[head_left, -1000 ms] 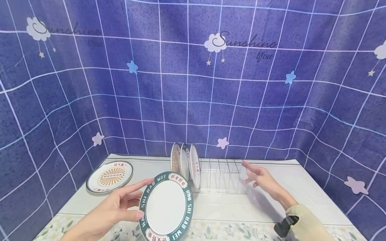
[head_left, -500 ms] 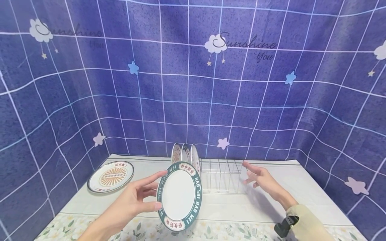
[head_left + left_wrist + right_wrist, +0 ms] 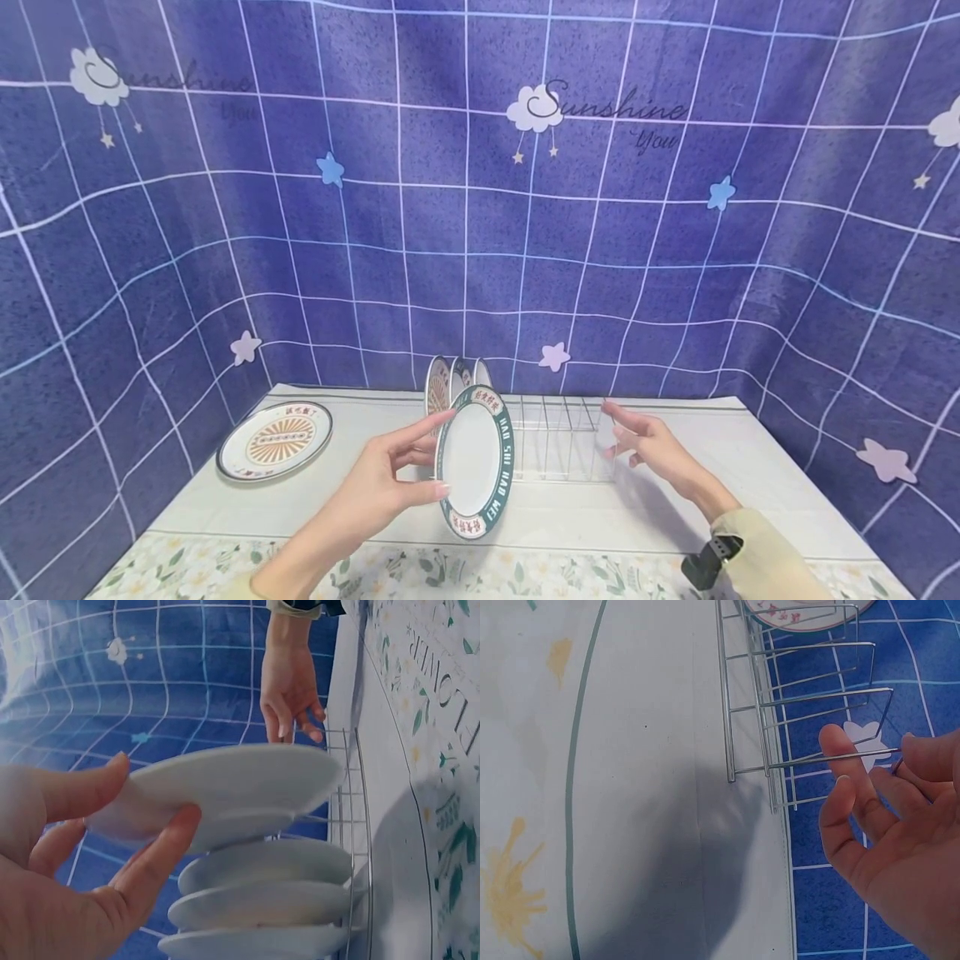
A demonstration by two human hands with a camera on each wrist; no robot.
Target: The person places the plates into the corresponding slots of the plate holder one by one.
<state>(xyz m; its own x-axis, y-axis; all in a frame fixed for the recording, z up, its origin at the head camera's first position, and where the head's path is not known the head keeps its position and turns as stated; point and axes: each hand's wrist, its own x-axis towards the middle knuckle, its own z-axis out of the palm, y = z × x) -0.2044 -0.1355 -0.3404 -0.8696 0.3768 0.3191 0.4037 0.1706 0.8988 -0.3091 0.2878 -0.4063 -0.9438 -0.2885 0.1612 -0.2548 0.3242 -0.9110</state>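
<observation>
and my left fingers (image 3: 420, 430) pinch the green-rimmed plate (image 3: 471, 462) by its edge, near upright above the desk (image 3: 577, 521), beside three standing plates (image 3: 437, 392); my right fingers (image 3: 632, 418) grip the wire dish rack's (image 3: 551, 429) end!

The left hand (image 3: 82, 892) pinches a white plate (image 3: 247, 776) beside three plates (image 3: 262, 904) in a wire rack (image 3: 364, 821); the right hand (image 3: 290, 686) is beyond.

White plate (image 3: 472, 460), green lettered rim, held up tilted on edge in front of the wire rack's (image 3: 555, 429) left half; rack's silvery, upright, left-end slots filled
</observation>
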